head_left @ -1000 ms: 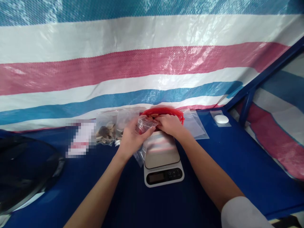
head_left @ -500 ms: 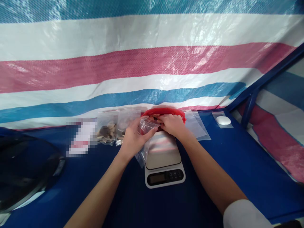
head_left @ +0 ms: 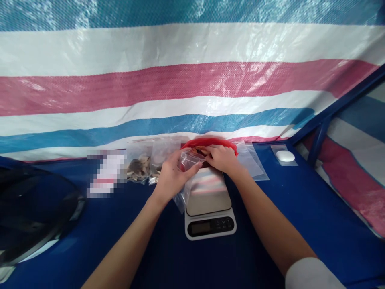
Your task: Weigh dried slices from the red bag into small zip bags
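Observation:
My left hand [head_left: 173, 176] pinches a clear zip bag [head_left: 185, 194], its mouth held apart towards the red bag. The clear bag hangs over the left edge of a digital kitchen scale [head_left: 209, 196] with a metal top and white body. My right hand [head_left: 221, 160] reaches into an opened red plastic bag [head_left: 210, 141] behind the scale. Its fingers curl down among brown dried pieces [head_left: 197, 151] in that bag; the fingertips are partly hidden, and what they grip cannot be made out.
Left of my hands lie clear bags of dried mushroom-like slices [head_left: 138, 168] and a blurred-out paper [head_left: 106, 174]. Flat clear bags [head_left: 254, 162] lie to the right, with a white oval object [head_left: 285, 155] farther over. A dark round object [head_left: 33, 212] stands at left; striped sheeting [head_left: 180, 80] hangs behind.
The whole view has shifted slightly. Both hands keep nearly the same places, the left on the clear bag and the right inside the red bag, its fingers moved a little.

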Tool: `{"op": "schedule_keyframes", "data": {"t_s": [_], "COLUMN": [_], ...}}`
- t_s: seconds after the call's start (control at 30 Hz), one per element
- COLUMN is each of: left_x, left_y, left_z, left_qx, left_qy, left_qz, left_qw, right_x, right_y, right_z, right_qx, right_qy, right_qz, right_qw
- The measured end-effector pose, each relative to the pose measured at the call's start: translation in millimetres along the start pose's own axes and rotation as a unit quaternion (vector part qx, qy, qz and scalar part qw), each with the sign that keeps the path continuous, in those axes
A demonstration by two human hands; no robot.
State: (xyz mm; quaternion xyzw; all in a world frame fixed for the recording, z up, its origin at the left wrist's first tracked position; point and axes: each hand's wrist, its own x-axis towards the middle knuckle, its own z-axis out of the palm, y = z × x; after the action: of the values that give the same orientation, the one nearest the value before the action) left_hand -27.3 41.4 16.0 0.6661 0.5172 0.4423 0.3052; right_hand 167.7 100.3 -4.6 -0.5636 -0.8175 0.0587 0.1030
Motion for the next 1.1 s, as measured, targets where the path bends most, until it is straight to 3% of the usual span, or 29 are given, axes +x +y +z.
{"op": "schedule_keyframes", "data": {"t_s": [0.17,0.33,0.6,0.73,0.87,1.0,1.1], "left_x": [0,1,0,-3,-5,-6,-7], "left_y": [-2,-2,0,1,1,1,1], "left_z": [1,0,1,5,10,13,14], "left_qx": [0.006,0.011,0.029,0.033,0.022,0.016,0.017], "left_qy": [0.007,0.004,-0.023,-0.053,-0.067,-0.07,-0.078], "left_qz": [0.003,0.02,0.053,0.072,0.071,0.077,0.082], "left_qw": [1.0,1.0,0.998,0.995,0.995,0.994,0.993], "right_x": [2,1,-7,-16,-24,-27,-28], "right_y": [6,17,22,16,6,-7,-17], "right_z": [2,-5,-36,-53,-68,-77,-80], "right_qx": [0.011,0.148,0.408,0.46,0.424,0.315,0.249], "right_qy": [-0.017,0.014,0.007,-0.009,-0.059,-0.083,-0.105], "right_qz": [-0.014,-0.028,-0.108,-0.146,-0.164,-0.18,-0.195], "right_qw": [1.0,0.989,0.907,0.876,0.889,0.928,0.943]}}
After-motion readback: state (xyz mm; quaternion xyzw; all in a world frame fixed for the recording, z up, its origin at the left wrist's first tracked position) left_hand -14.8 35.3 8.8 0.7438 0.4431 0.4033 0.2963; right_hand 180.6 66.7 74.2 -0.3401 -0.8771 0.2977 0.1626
